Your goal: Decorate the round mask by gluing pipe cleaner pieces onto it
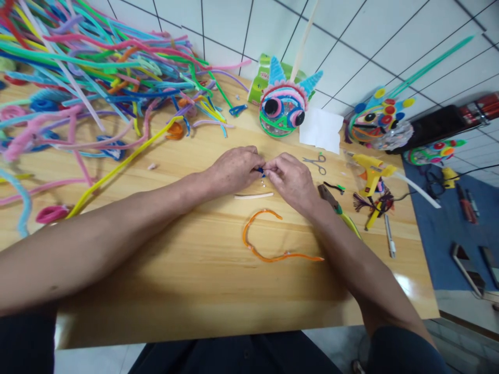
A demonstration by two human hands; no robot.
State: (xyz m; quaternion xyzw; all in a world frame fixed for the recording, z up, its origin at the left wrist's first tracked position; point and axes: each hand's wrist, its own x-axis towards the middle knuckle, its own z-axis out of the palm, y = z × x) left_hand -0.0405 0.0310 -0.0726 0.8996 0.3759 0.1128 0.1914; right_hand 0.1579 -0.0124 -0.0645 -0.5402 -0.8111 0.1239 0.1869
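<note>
My left hand (237, 165) and my right hand (289, 179) meet over the middle of the table, fingers closed on a small dark blue piece (261, 171). Its kind is mostly hidden by the fingertips. Tiny white bits (263, 183) lie just below the fingers. A short pale strip (254, 196) rests on the wood nearer to me. Closer still lies a bent orange pipe cleaner (245, 236), curved like a hook. Small scissors (316, 164) are to the right of my right hand.
Many coloured pipe cleaners (117, 67) heap at the left of the wooden table (187, 291). Behind my hands stands a decorated animal head (281, 104) beside white paper (322, 130). Pliers (339, 208), a yellow glue gun (372, 174) and a pen-like knife (390, 236) lie at right.
</note>
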